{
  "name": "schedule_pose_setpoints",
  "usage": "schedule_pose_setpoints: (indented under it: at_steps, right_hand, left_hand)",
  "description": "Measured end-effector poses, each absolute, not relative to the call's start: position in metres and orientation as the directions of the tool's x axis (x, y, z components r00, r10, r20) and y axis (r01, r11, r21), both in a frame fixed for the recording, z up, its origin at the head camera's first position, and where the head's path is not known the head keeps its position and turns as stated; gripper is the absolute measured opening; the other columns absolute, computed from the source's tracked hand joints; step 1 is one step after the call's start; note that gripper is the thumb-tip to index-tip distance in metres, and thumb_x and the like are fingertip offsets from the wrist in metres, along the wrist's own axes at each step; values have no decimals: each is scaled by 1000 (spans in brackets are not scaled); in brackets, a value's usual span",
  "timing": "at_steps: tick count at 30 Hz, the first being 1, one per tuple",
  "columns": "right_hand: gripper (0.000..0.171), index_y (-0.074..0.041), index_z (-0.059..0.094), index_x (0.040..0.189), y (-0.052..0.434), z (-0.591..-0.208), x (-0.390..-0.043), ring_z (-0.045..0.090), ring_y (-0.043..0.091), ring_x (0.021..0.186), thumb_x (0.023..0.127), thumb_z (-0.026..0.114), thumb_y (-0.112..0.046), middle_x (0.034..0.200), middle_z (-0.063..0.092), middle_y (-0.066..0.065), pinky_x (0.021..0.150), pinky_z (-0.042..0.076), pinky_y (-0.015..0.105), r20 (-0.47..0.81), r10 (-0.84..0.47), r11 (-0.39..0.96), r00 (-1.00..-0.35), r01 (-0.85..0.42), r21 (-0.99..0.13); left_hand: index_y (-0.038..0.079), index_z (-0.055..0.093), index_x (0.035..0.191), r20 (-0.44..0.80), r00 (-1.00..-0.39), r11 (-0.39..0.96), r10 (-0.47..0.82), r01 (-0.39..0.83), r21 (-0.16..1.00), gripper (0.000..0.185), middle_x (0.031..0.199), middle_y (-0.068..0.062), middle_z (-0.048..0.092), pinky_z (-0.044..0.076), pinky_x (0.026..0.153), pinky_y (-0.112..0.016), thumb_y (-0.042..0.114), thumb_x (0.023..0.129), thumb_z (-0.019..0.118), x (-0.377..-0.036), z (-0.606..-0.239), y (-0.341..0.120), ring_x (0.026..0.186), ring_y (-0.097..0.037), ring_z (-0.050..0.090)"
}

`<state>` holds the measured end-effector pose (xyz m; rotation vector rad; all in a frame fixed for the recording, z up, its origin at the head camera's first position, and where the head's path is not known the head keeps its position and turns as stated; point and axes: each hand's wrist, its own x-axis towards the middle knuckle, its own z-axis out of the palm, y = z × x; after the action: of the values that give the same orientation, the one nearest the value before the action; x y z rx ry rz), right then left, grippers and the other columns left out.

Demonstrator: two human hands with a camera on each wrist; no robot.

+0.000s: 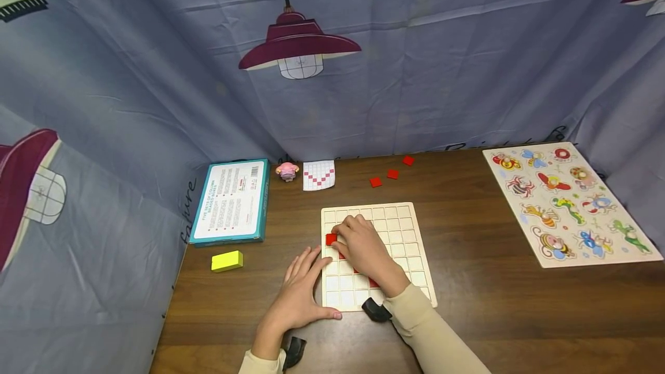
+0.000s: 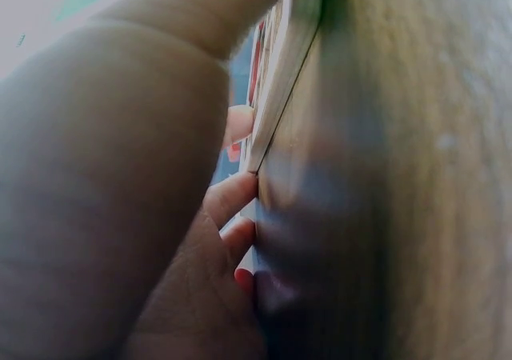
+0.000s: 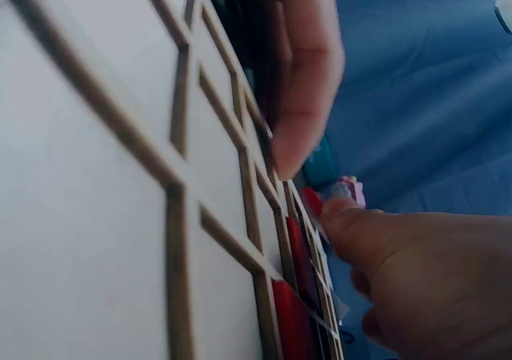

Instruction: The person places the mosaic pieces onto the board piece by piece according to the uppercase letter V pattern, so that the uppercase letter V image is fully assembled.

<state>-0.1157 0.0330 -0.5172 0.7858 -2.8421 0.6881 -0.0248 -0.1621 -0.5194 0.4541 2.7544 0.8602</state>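
A white grid board (image 1: 402, 229) lies flat on the brown table (image 1: 493, 305). My right hand (image 1: 340, 234) is curled over its left part, fingertips pinching a red tile (image 1: 331, 239) that sits in a cell of the first column. In the right wrist view the thumb and a finger (image 3: 296, 136) close around a bit of red tile (image 3: 314, 202) on the board (image 3: 96, 240). More red tiles (image 1: 373, 283) show under that hand. My left hand (image 1: 306, 273) lies flat on the table, its fingers (image 2: 232, 200) straight against the board's left edge (image 2: 280, 80).
Three loose red tiles (image 1: 392, 174) lie behind the board, next to a pattern card (image 1: 318, 175) and a pink toy (image 1: 287, 171). A teal box (image 1: 231, 201) and yellow block (image 1: 227, 261) are at left. An animal puzzle (image 1: 568, 201) fills the right. Cloth walls surround the table.
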Motion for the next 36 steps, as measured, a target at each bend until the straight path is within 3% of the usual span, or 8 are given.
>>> schedule_pose_setpoints:
  at_steps: [24, 36]
  right_hand:
    - [15, -17, 78, 100, 26, -516, -114, 52, 17, 84, 89, 80, -26, 90, 65, -4, 75, 42, 33, 208, -390, 804, -897, -442, -398]
    - [15, -18, 78, 102, 28, -514, -112, 54, 18, 86, 89, 79, -26, 94, 67, -3, 77, 44, 34, 183, -385, 804, -904, -426, -415]
  left_hand:
    - [21, 46, 151, -112, -928, 780, 356, 229, 582, 110, 168, -9, 29, 16, 125, -62, 63, 61, 91, -25, -517, -161, 158, -35, 18]
    - [21, 46, 152, -112, -928, 782, 355, 229, 580, 111, 168, -9, 28, 16, 125, -62, 63, 60, 91, -25, -519, -162, 158, -35, 17]
